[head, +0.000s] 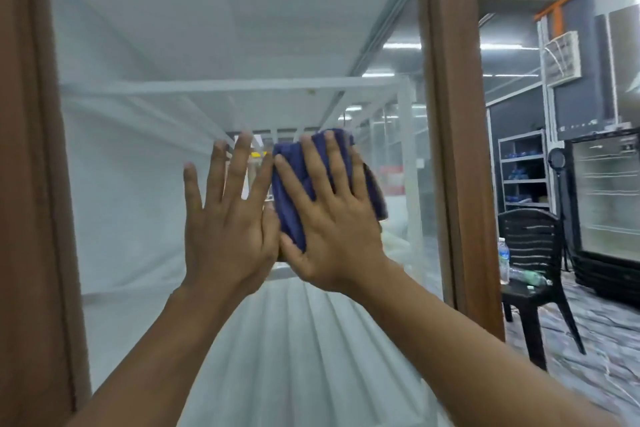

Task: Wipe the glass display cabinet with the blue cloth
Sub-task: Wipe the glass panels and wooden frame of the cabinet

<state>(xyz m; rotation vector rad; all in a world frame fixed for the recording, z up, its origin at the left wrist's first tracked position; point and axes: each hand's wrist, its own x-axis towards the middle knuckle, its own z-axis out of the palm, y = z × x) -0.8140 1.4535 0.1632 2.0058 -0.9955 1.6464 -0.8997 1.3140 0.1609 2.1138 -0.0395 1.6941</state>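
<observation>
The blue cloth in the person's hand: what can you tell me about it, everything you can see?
The blue cloth is dark blue, soft-looking fabric, bunched into a thick wad. The right hand presses it flat against the cabinet's glass pane with fingers spread across it. Its folds bulge out above, left of and right of that hand. The bare left hand lies flat on the glass beside it, by its left edge.

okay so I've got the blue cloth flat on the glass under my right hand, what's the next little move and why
Probably slide the right hand with the blue cloth sideways toward the brown frame post, keeping the palm flat. The cloth sits mid-pane, so the glass around it looks still to do. The left hand is spread bare beside the cloth and could stay there as a brace.
</observation>
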